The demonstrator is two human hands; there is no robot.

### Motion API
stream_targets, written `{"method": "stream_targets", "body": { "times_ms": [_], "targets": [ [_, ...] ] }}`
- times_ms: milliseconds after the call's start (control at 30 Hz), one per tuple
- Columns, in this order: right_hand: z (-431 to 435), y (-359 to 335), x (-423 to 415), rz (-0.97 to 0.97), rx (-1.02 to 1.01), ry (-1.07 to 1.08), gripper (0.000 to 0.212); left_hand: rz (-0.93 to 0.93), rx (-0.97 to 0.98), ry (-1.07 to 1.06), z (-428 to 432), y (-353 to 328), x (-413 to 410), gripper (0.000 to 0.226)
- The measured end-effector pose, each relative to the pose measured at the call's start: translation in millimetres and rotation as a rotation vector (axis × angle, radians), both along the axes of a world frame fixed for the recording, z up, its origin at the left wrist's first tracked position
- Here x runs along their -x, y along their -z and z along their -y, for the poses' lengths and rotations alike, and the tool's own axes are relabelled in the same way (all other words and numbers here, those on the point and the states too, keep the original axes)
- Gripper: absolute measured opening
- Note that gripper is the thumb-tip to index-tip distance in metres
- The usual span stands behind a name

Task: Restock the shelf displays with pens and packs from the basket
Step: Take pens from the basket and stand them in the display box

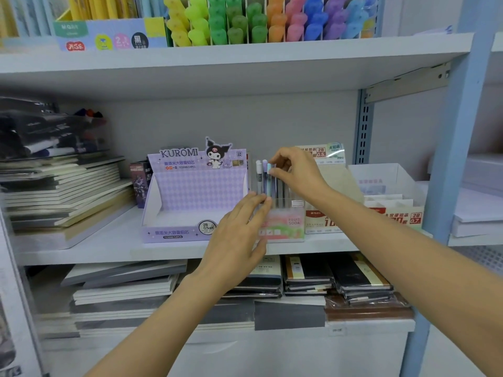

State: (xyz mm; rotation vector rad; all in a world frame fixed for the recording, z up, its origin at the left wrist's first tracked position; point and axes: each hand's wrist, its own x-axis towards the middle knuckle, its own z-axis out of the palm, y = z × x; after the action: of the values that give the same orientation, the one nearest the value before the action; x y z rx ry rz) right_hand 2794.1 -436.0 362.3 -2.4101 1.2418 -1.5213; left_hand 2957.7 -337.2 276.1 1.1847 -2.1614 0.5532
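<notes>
Our right hand (297, 174) pinches the top of a teal pen (269, 178), which stands upright in the clear display box (290, 227). Our left hand (237, 232) lays straight fingers against the box's left front.

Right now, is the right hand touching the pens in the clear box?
Touching. The head view shows the right hand pinching the teal pen at its cap, no gap.

KUROMI on purple box (196, 191), FRUIT SODA on clear pen holder (285, 225)
</notes>
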Motion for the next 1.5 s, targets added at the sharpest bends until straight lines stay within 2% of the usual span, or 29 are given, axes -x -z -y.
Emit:
{"method": "stream_targets", "body": {
  "times_ms": [100, 167, 267, 333, 400, 567, 633, 700, 800, 933, 1100, 1333, 1500],
  "targets": [
    [-11.1, 1.1, 0.9, -0.051, -0.013, 0.03, 0.023, -0.018, -0.041, 0.001, -5.5, -0.4, 1.7, 0.068],
    [-32.7, 6.6, 4.0, 0.006, 0.066, -0.016, 0.021, -0.064, -0.027, 0.007, -14.9, 3.7, 2.3, 0.064],
    [-76.1, 36.2, 11.4, 0.107, 0.111, -0.164, 0.013, -0.214, 0.127, 0.037, -30.9, 31.3, 1.4, 0.039],
    [-102.0, 75.0, 15.8, 0.125, 0.011, -0.268, 0.018, -0.31, 0.092, 0.063, -42.2, 66.9, 0.6, 0.019],
    [-120.5, 125.6, 18.0, 0.057, -0.143, -0.322, 0.022, -0.342, -0.126, 0.055, -50.0, 113.7, 1.6, 0.006],
    [-138.5, 279.8, 19.5, -0.208, -0.651, -0.311, 0.026, -0.287, -0.953, -0.097, -66.6, 255.5, 1.4, 0.003],
    [-138.7, 342.4, 24.0, -0.301, -0.791, -0.279, 0.02, -0.279, -1.102, -0.176, -76.8, 307.6, -0.5, 0.01],
    [-137.1, 396.8, 31.3, -0.386, -0.898, -0.223, 0.014, -0.286, -1.169, -0.251, -86.5, 348.9, -2.6, 0.014],
    [-132.8, 454.2, 43.5, -0.435, -1.038, -0.084, 0.018, -0.343, -1.26, -0.33, -92.9, 392.5, -5.1, 0.022],
    [-121.2, 499.3, 47.4, -0.416, -1.078, 0.034, 0.03, -0.36, -1.246, -0.35, -79.5, 429.1, -7.4, 0.046],
    [-115.5, 532.2, 42.8, -0.418, -1.093, 0.012, 0.043, -0.246, -1.167, -0.363, -62.3, 465.2, -1.9, 0.067],
    [-108.8, 548.8, 42.1, -0.435, -1.033, -0.005, 0.035, -0.059, -1.092, -0.406, -47.2, 487.5, 1.4, 0.058],
    [-105.5, 549.2, 43.2, -0.451, -1.047, -0.041, 0.032, 0.046, -1.046, -0.362, -51.2, 490.4, 4.1, 0.043]
  ]
}}
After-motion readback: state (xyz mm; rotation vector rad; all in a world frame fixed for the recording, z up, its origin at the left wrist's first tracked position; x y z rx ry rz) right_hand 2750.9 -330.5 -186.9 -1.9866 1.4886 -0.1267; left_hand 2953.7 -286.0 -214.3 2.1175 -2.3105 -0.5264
